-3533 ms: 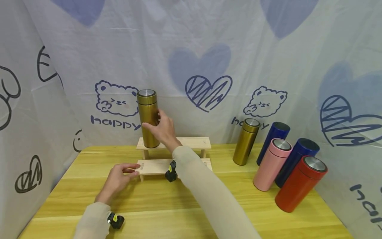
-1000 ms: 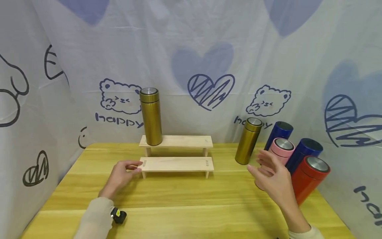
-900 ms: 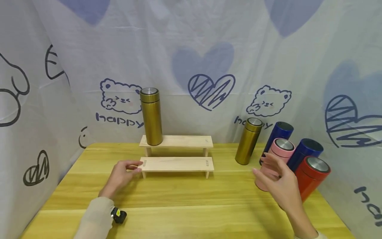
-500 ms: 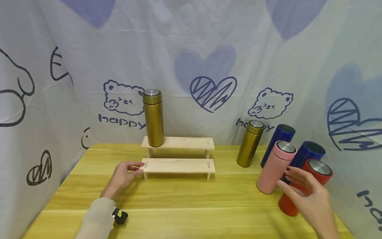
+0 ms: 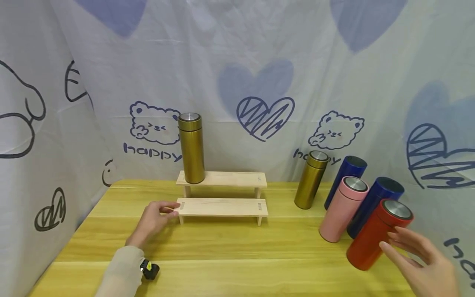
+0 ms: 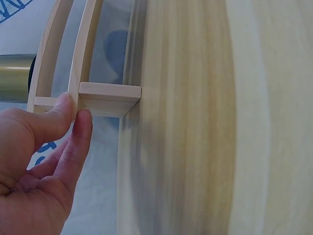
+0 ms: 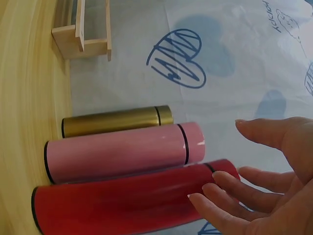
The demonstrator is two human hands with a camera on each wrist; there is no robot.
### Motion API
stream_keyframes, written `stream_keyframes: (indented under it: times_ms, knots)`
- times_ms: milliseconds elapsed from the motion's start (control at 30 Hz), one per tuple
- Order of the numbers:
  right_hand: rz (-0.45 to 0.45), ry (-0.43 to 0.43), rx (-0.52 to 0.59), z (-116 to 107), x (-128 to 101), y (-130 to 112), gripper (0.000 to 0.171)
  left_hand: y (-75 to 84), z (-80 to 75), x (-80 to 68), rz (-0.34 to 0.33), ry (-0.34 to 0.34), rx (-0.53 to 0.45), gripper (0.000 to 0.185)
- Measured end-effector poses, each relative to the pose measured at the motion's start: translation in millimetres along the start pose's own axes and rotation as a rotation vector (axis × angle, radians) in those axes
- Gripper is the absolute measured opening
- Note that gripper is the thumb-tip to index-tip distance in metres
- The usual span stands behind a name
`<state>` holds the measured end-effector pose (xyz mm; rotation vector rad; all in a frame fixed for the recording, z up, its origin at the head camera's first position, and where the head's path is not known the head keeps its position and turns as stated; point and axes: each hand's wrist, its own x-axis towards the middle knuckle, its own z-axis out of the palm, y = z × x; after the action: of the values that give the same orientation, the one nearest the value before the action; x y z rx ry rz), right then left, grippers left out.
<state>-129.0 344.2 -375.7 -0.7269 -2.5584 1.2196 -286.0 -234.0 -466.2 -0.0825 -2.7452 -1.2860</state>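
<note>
A two-step wooden rack stands mid-table, and a gold flask is upright on the left end of its upper step. My left hand pinches the left end of the lower step; in the left wrist view thumb and forefinger meet on the board's end. My right hand hovers with fingers spread just right of the red flask, holding nothing. In the right wrist view its fingertips are close to the red flask's lid end; I cannot tell if they touch.
Beside the red flask stand a pink flask, two blue flasks and a second gold flask. Printed cloth walls close in the back and both sides of the yellow wooden table.
My right hand let go of the gold flask on the upper step, swept right past the pink flask and now sits by the red one. The left hand kept its pinch.
</note>
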Motion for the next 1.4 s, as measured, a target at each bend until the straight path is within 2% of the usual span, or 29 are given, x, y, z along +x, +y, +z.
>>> stream_keyframes:
  times_ms: [267, 533, 733, 967, 1400]
  knots:
    - [0.029, 0.012, -0.047, -4.6, 6.1, 11.8, 0.085, -0.2, -1.0, -1.0, 0.0, -0.002, 0.004, 0.027]
    - [0.09, 0.003, -0.136, 2.7, 27.9, 26.1, 0.098, 0.7, -1.9, -0.8, -0.002, 0.004, 0.011, 0.026]
    - [0.117, -0.004, -0.087, 11.1, 44.6, 30.3, 0.108, -0.2, -1.4, -0.4, -0.002, 0.002, 0.007, 0.026]
    - [0.119, -0.017, -0.056, 18.0, 53.7, 31.0, 0.114, -1.0, 0.4, 1.0, -0.004, 0.002, 0.003, 0.026]
    - [0.063, 0.005, 0.038, 21.3, 59.8, 29.5, 0.107, -2.5, 0.8, 2.2, -0.008, 0.011, 0.009, 0.026]
